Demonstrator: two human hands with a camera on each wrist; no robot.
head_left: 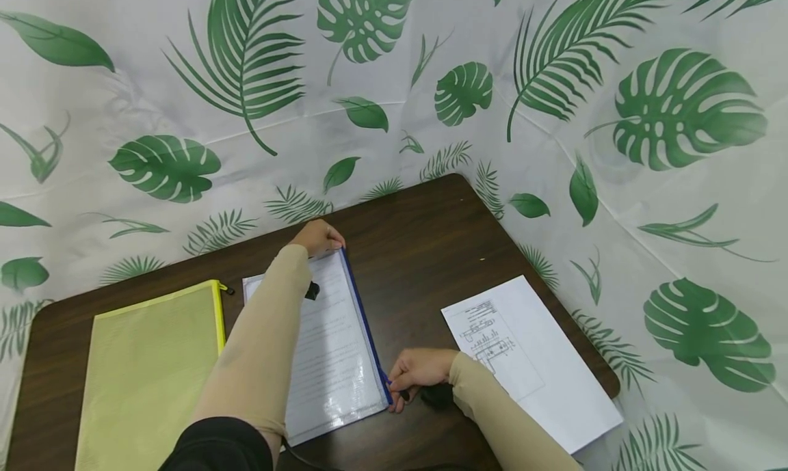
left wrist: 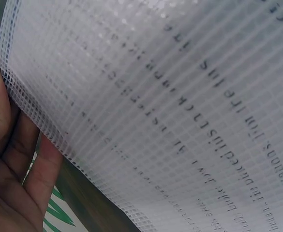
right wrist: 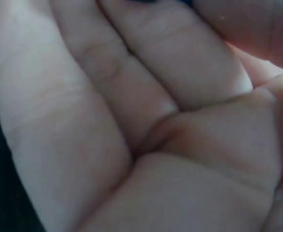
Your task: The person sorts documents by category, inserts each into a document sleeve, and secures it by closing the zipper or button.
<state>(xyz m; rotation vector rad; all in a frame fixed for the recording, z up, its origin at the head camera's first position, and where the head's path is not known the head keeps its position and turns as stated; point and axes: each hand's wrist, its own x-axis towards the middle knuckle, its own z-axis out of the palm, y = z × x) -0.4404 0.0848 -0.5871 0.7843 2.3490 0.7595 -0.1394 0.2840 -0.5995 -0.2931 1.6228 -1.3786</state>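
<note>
A clear mesh zipper pouch [head_left: 332, 341] with a blue zipper edge lies on the table, printed paper showing through it. At its far right corner my left hand [head_left: 319, 237] pinches the edge between thumb and fingers; the left wrist view shows the mesh [left wrist: 131, 116] close up, with the fingers [left wrist: 32, 140] behind its border. My right hand [head_left: 418, 372] is at the near right corner, thumb and forefinger pinching the blue zipper's end by the dark pull. In the right wrist view, curled fingers [right wrist: 131, 63] fill the frame and hide most of the pull.
A yellow zipper pouch [head_left: 150, 361] lies to the left, partly under my left forearm. On the right, a white sheet with a printed drawing [head_left: 529, 361] lies near the edge of the brown table [head_left: 418, 252]. A leaf-patterned curtain [head_left: 394, 102] stands behind.
</note>
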